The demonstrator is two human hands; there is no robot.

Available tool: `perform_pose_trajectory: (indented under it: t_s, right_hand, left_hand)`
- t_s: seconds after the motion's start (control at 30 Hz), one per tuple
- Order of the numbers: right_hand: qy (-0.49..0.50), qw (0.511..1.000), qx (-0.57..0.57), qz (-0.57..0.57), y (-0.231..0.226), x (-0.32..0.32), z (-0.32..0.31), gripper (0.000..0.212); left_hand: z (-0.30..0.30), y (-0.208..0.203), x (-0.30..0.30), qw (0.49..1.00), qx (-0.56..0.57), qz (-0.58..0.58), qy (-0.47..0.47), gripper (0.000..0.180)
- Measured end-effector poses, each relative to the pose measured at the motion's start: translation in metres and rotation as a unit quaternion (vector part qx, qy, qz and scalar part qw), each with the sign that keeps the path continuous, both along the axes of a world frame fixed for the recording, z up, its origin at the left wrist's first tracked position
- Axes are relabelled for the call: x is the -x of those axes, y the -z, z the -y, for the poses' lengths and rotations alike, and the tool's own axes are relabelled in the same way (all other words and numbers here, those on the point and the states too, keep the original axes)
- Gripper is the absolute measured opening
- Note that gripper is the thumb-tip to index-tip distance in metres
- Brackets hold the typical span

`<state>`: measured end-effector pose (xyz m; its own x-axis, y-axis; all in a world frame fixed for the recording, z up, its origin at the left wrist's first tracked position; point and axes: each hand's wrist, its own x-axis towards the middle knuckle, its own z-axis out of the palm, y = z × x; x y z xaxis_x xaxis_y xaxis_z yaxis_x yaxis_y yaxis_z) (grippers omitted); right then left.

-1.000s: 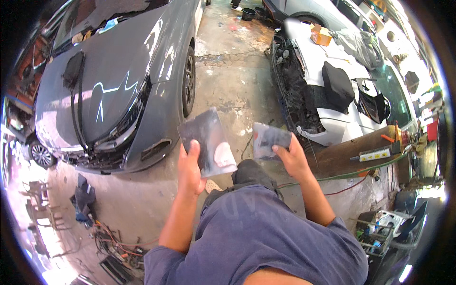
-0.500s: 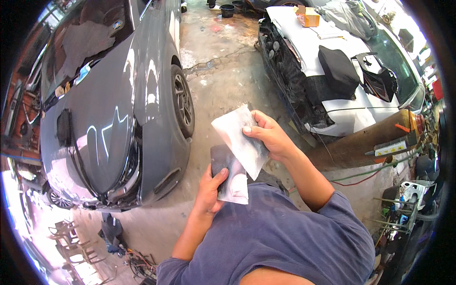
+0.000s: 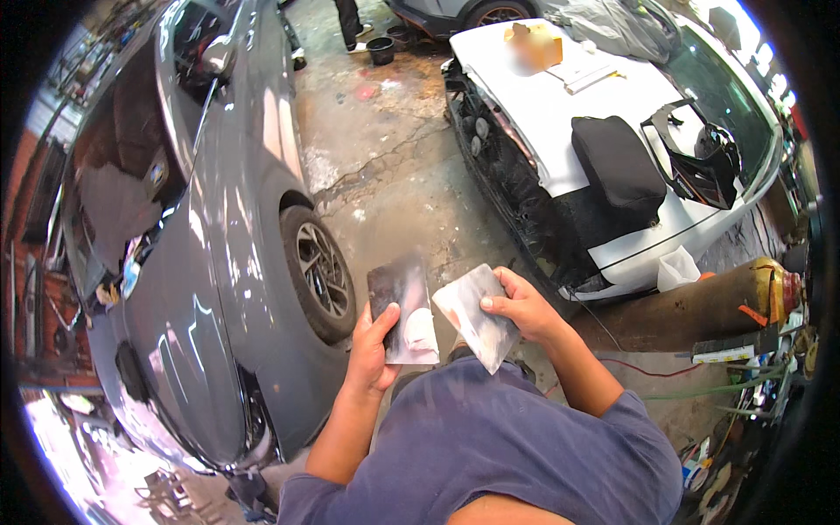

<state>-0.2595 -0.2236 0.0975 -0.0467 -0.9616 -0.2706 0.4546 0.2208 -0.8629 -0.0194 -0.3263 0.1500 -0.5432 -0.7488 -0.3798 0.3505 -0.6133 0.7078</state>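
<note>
My left hand (image 3: 373, 348) is closed on a flat rectangular plate (image 3: 406, 293), dark grey at its upper left. Pale pinkish smears and a thick white patch mark the plate's lower part. Beside it, my right hand (image 3: 523, 308) pinches a second flat plate (image 3: 472, 302), whitish with grey streaks and tilted, thumb on top. Both stand in front of my chest, with a small gap between them. Whether the smears are paste or powder I cannot tell.
A grey car (image 3: 201, 262) stands at left, its front wheel (image 3: 319, 271) near my left arm. At right is a white car (image 3: 542, 131) bearing a black pad (image 3: 617, 166), a black trim part (image 3: 700, 157) and a box (image 3: 538, 48). A rusty cylinder (image 3: 674, 306) lies at right.
My hands have drawn apart: the two plates overlapped earlier and now sit side by side. The right hand has come lower. The view has shifted, showing another person's legs at the top.
</note>
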Motion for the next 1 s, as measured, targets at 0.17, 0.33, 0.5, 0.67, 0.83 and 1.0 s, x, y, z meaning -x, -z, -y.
perform_pose_trajectory:
  t_s: [0.17, 0.33, 0.5, 0.67, 0.83, 1.0]
  right_hand:
    - [-0.012, 1.0, -0.021, 0.012, -0.007, 0.046, 0.012, 0.041]
    - [0.181, 0.979, 0.038, 0.09, -0.053, 0.093, 0.02, 0.041]
    - [0.265, 0.915, 0.206, -0.225, -0.052, 0.07, 0.035, 0.021]
    - [0.22, 0.759, 0.256, -0.558, -0.074, -0.005, 0.071, 0.053]
    - [0.21, 0.746, 0.199, -0.6, -0.032, -0.017, 0.098, 0.064]
    - [0.195, 0.68, 0.112, -0.698, -0.014, 0.004, 0.097, 0.051]
  left_hand:
    - [0.062, -0.005, 0.05, 0.921, 0.29, 0.18, 0.185, 0.037]
    - [0.099, -0.009, 0.085, 0.928, 0.255, 0.104, 0.251, 0.037]
    - [0.108, 0.02, 0.129, 0.988, 0.098, -0.041, 0.112, 0.036]
    - [0.117, 0.008, 0.145, 0.994, 0.068, -0.062, 0.053, 0.035]
    - [0.148, 0.013, 0.116, 0.997, 0.042, -0.052, 0.051, 0.037]
    - [0.174, -0.022, 0.086, 0.991, 0.11, -0.037, 0.064, 0.036]
